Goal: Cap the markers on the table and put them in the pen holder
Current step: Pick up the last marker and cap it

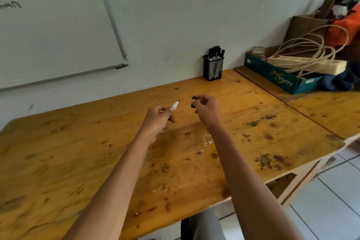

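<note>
Capping: left hand (155,121) grips marker (175,105), bare tip aimed right at cap (193,102) pinched by right hand (207,110); narrow gap between. Pen holder (213,67) far behind, nearer right hand.

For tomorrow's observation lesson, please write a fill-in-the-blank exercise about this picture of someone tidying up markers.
1. The left hand holds an uncapped ____.
2. The right hand pinches a small black ____.
3. The black mesh pen holder stands on the table, right against the ____.

Missing words: marker; cap; wall.
</note>
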